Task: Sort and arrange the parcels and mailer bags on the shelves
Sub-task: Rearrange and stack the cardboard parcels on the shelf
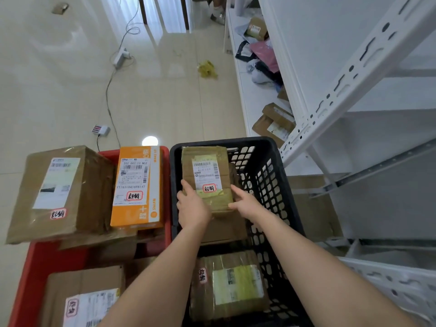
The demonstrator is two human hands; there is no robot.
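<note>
A small brown taped parcel (pixel 205 164) with a white label is held up inside the black crate (pixel 276 161). My left hand (pixel 192 204) grips its near left corner, and my right hand (pixel 245 200) holds its near right side. Beneath it lie other brown boxes, one with a yellow-green label (pixel 230 284) at the near end. The red crate (pixel 35 263) on the left holds an orange box (pixel 136 187), a large brown box (pixel 63 192) and another brown box (pixel 82 298). White metal shelves (pixel 358 67) rise on the right.
The lower shelf (pixel 250 95) farther along holds brown boxes (pixel 274 123) and mailer bags (pixel 262 57). A power strip (pixel 120 57) with its cable, a small charger (pixel 101 130) and a yellow scrap (pixel 207 69) lie on the tiled floor. A person's foot (pixel 218 15) shows at the top.
</note>
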